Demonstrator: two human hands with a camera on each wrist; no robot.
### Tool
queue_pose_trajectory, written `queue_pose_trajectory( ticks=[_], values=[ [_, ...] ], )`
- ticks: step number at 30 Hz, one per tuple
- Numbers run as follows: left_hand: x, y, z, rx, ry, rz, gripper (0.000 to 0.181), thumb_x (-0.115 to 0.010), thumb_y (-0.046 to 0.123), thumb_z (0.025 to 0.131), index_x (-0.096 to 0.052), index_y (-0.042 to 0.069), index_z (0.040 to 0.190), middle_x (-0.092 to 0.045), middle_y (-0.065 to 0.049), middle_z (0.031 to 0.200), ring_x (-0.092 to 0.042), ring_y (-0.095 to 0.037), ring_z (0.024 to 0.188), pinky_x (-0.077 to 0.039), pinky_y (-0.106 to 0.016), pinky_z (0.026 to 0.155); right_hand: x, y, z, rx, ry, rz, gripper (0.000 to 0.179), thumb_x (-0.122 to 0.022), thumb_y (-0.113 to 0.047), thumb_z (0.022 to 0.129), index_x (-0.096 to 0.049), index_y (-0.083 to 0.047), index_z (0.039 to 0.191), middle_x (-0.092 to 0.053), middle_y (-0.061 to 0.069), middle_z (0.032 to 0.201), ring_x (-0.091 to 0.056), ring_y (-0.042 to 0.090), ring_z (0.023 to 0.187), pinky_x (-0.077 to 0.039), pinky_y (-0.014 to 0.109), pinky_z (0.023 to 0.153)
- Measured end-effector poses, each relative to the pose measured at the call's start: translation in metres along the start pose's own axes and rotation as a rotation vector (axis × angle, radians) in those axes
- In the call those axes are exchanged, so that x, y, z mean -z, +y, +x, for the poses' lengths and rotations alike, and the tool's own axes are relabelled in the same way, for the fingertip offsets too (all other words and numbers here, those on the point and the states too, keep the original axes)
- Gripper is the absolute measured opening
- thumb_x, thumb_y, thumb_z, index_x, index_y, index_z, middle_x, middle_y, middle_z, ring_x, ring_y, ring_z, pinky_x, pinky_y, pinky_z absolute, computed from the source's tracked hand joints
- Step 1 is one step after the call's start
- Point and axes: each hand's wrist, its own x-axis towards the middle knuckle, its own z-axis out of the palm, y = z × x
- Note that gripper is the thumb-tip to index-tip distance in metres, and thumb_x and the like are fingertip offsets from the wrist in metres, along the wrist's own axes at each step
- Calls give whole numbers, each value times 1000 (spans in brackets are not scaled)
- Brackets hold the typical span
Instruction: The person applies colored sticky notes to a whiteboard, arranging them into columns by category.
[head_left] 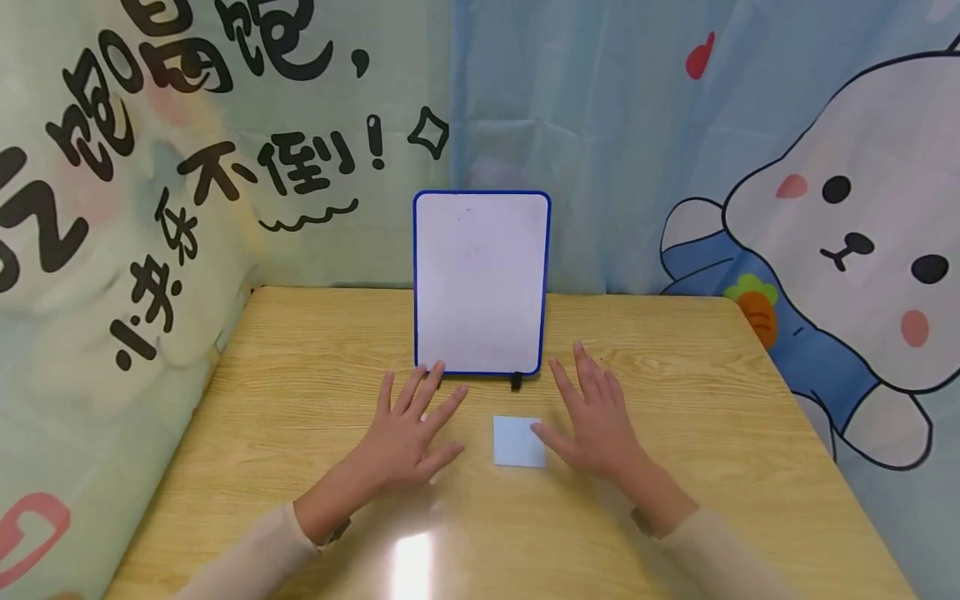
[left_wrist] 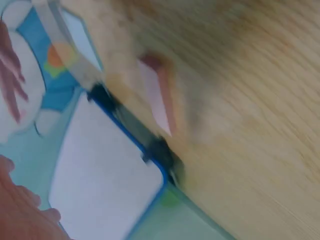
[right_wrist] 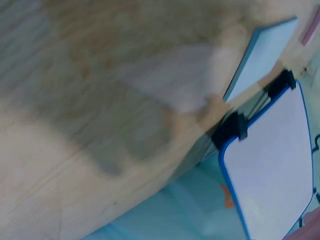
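A light blue square pad of sticky notes (head_left: 516, 442) lies flat between the hands. My left hand (head_left: 412, 433), fingers spread, is left of the pad, with its fingertips overlapping the whiteboard's lower left corner in the head view. My right hand (head_left: 596, 417) also has spread fingers; its thumb tip overlaps the blue pad's right edge there. Neither hand holds anything. A pink pad (left_wrist: 160, 95) shows in the left wrist view and is hidden in the head view. The right wrist view shows the blue pad (right_wrist: 262, 57) with the pink pad (right_wrist: 311, 26) beyond it.
A blue-framed whiteboard (head_left: 480, 283) stands upright behind the hands on small black feet (head_left: 516, 382). The wooden table (head_left: 315, 350) ends at a printed curtain (head_left: 600, 167) at the back and left. Light glares off the table's front.
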Motion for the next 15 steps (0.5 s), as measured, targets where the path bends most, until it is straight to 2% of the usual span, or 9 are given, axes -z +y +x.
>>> queue_pose_trajectory(
  ticks=[4,7,11,15],
  values=[
    [-12,15,4,-87,0,4,69,-40,54,92,-8,31,149,2,-7,157,-2,-30,144,-4,-62,108,-9,-8,0,48,-18,3,91,-60,-58,77,-20,-16,148,2,11,156,-16,36,139,-20,61,104],
    [-20,23,8,-136,-26,-6,72,-44,53,91,-8,30,149,3,-7,157,1,-29,144,-7,-62,108,-17,-12,1,87,-17,12,95,-62,-58,76,-21,-11,147,-2,14,156,-21,38,137,-25,59,103],
    [-27,31,12,-167,-66,-8,71,-40,55,92,-7,28,149,1,-8,157,1,-28,144,-10,-61,109,-24,-16,2,112,-39,19,98,-67,-55,73,-24,-6,146,-15,19,153,-30,40,132,-32,58,99],
    [-33,36,15,-188,-129,-26,68,-31,56,94,-5,26,149,-2,-9,157,-4,-29,144,-15,-56,110,-26,-21,2,102,-105,57,95,-68,-54,73,-27,-6,145,-29,20,148,-40,40,126,-38,57,95]
  ],
)
